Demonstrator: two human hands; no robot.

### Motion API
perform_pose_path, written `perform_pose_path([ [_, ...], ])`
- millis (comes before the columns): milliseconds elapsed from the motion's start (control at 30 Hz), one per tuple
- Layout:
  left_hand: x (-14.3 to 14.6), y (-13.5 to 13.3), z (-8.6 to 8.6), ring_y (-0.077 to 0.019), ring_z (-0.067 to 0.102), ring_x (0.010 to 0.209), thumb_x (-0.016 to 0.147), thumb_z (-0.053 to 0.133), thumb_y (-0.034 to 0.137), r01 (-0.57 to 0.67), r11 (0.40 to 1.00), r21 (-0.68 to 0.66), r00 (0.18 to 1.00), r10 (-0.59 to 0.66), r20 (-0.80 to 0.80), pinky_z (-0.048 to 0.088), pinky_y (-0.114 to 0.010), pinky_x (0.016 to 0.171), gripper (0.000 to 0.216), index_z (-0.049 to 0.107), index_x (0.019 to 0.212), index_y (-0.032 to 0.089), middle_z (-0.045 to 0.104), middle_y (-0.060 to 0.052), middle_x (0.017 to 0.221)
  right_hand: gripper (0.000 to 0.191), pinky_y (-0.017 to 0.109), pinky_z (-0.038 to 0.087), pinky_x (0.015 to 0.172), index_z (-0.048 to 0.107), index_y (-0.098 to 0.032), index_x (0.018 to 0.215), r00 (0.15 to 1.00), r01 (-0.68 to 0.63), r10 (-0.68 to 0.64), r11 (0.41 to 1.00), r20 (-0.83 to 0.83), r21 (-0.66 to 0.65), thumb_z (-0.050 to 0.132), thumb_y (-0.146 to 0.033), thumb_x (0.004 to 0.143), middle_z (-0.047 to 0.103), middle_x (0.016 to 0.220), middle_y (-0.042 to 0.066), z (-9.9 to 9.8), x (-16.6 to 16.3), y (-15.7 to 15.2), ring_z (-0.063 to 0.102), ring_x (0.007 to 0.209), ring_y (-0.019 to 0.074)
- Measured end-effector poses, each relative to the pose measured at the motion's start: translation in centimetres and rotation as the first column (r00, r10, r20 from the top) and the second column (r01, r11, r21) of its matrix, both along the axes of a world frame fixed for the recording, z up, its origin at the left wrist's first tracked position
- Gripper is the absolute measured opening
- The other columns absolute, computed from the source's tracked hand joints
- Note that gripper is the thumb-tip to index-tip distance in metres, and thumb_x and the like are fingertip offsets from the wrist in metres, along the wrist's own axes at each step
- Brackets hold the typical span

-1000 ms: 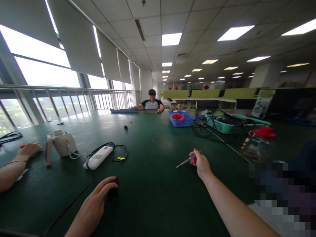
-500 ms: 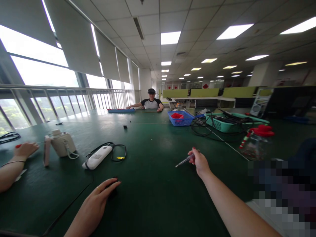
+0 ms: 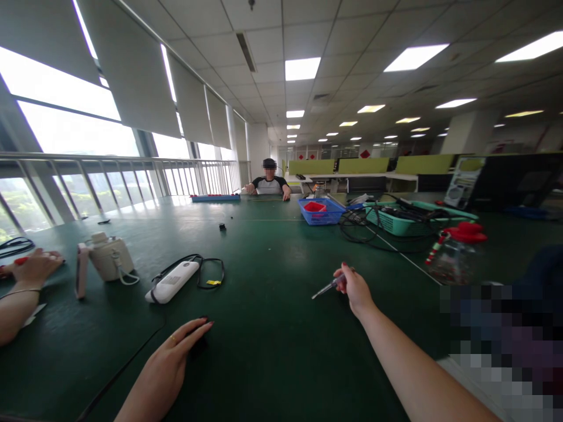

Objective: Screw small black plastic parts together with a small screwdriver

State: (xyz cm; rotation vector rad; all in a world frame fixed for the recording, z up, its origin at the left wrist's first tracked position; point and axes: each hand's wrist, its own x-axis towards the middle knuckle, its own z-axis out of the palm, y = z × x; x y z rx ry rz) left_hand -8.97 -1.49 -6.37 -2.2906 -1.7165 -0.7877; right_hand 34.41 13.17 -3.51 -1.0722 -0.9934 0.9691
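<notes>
My right hand [image 3: 355, 288] is closed around the clear-looking handle of a small screwdriver [image 3: 324, 291]. Its metal shaft points left and slightly down, over the green table [image 3: 281, 351]. At the lower left, my left hand [image 3: 169, 360] has its fingers stretched out near the tabletop. A dark patch lies under those fingertips; whether it is a thing or a shadow I cannot make out. The thumb is hidden. Beyond my left hand lies a white oblong device [image 3: 173, 282] with a black cable looped about it.
Another person's hand [image 3: 37, 268] rests at far left, beside a phone [image 3: 81, 271] and a cream bottle [image 3: 111, 258]. A person [image 3: 269, 184] sits opposite. Blue basket [image 3: 322, 217], green basket [image 3: 396, 224] with cables and a red-lidded jar [image 3: 455, 261] stand right. A small black piece [image 3: 222, 227] lies mid-table.
My hands keep nearly the same pose, the screwdriver still in the right. The hand at far left has shifted slightly left. The person opposite has drawn one arm inward.
</notes>
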Motion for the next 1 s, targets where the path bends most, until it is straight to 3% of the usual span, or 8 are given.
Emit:
perform_pose_path([
  [300, -0.1, -0.28, 0.08, -0.0198, 0.064, 0.114, 0.083, 0.039, 0.012, -0.024, 0.997, 0.077, 1.0, 0.024, 0.005, 0.052, -0.033, 0.097, 0.052, 0.064, 0.124, 0.032, 0.06, 0.0, 0.134, 0.045, 0.026, 0.039, 0.046, 0.063, -0.018, 0.061, 1.0, 0.005, -0.005, 1.0, -0.007, -0.009, 0.065, -0.061, 0.075, 0.048, 0.045, -0.003, 0.21, -0.05, -0.14, 0.043, 0.042, 0.0105],
  [667, 0.2, -0.22, 0.28, -0.0194, 0.064, 0.114, 0.082, 0.042, 0.013, -0.003, 1.0, -0.01, 1.0, 0.003, -0.012, 0.051, -0.032, 0.098, 0.051, 0.065, 0.123, 0.033, 0.062, 0.001, 0.133, 0.045, 0.027, 0.04, 0.046, 0.063, -0.018, 0.061, 1.0, -0.009, 0.009, 1.0, -0.002, -0.011, 0.065, -0.061, 0.076, 0.048, 0.046, -0.002, 0.29, -0.09, -0.25, 0.043, 0.043, 0.0108],
  [1000, 0.29, -0.35, 0.6, -0.0182, 0.066, 0.111, 0.085, 0.044, 0.018, 0.025, 0.999, 0.024, 1.0, -0.025, 0.011, 0.053, -0.029, 0.094, 0.047, 0.065, 0.123, 0.036, 0.063, 0.004, 0.131, 0.046, 0.027, 0.041, 0.047, 0.064, -0.018, 0.063, 1.0, -0.013, 0.013, 1.0, 0.008, 0.004, 0.065, -0.062, 0.076, 0.048, 0.047, -0.002, -0.35, 0.14, 0.27, 0.043, 0.043, 0.0108],
])
